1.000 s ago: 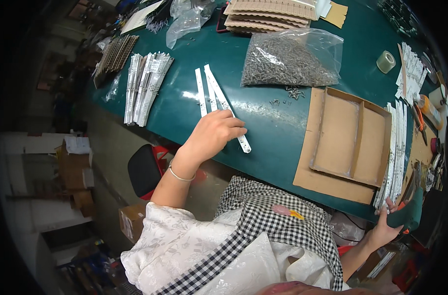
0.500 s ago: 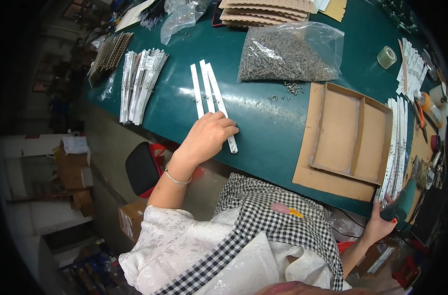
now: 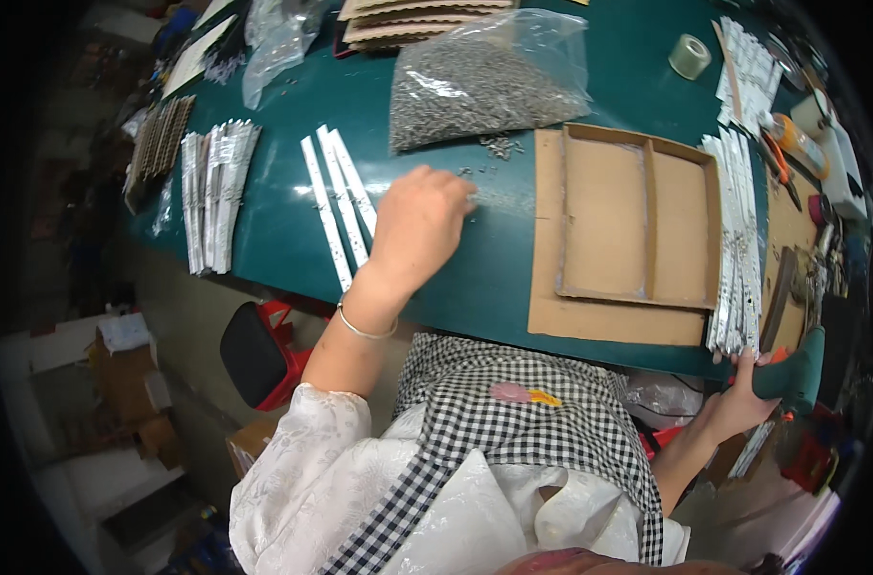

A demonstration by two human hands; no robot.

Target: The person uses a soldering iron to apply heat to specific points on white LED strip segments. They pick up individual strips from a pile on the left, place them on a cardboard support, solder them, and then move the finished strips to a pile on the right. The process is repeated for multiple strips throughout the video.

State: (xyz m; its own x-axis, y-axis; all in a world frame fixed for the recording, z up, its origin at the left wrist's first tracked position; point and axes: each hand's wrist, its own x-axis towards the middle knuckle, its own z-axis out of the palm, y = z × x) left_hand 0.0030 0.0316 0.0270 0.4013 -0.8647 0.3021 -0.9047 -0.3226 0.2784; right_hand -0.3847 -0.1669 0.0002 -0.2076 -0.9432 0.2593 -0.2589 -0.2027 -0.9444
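Note:
My left hand is over the green table, right of three white strips laid side by side, covering the lower end of one. Its fingers curl inward near a few loose small metal fasteners; whatever may be between them is hidden. At the right table edge my right hand pinches at the near end of a stack of white strips. Beside that hand is a green tool, partly out of sight.
A clear bag of small metal fasteners lies at the back. A divided cardboard tray rests right of centre. Bundled strips lie at the left. Beyond the tray are a tape roll and orange-handled pliers.
My left hand has left the rightmost loose strip and moved away from me, toward the loose fasteners. My right hand stays by the stack's end. The whole view has shifted.

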